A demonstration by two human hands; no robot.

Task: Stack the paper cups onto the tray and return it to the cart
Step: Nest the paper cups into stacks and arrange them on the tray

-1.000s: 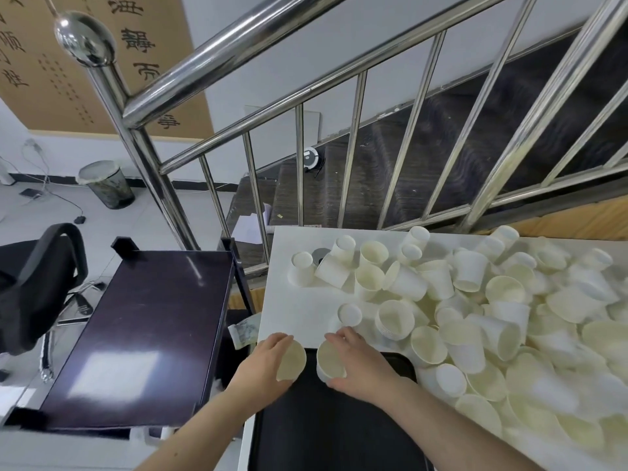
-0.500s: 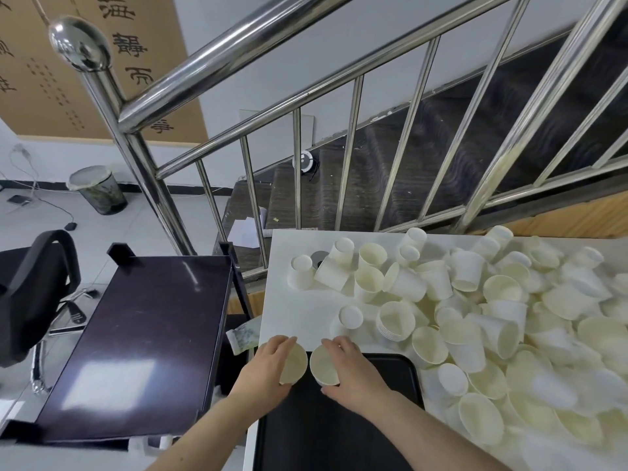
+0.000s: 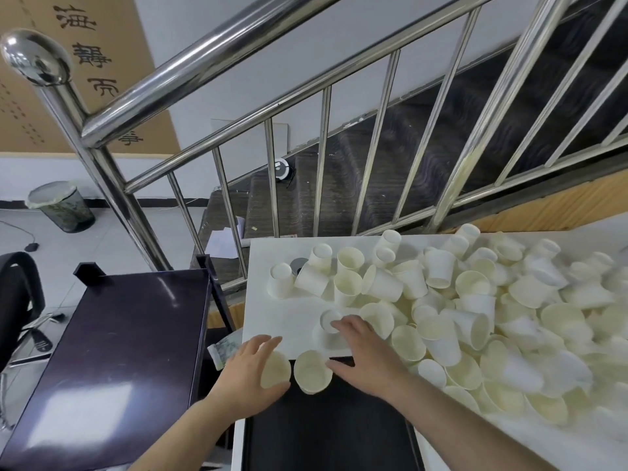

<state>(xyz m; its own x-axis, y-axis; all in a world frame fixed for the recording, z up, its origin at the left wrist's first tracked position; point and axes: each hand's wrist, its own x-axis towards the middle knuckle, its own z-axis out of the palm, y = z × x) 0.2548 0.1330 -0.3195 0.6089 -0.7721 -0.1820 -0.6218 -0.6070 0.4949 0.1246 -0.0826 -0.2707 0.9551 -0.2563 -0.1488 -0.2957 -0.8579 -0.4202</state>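
My left hand grips a cream paper cup at the far left corner of the black tray. A second paper cup stands mouth-up on the tray's far edge, beside that one, with my right thumb next to it. My right hand stretches forward over the white table, fingers fairly straight, fingertips at an upside-down cup. A large heap of loose paper cups covers the table to the right.
The dark cart stands left of the table, its top shelf bare. A steel stair railing runs behind the table. A black office chair and a bin are on the floor at the left.
My right hand has let go of the cup it held and reached forward to the upside-down cup. That cup now stands on the tray edge. My left hand stays put with its cup.
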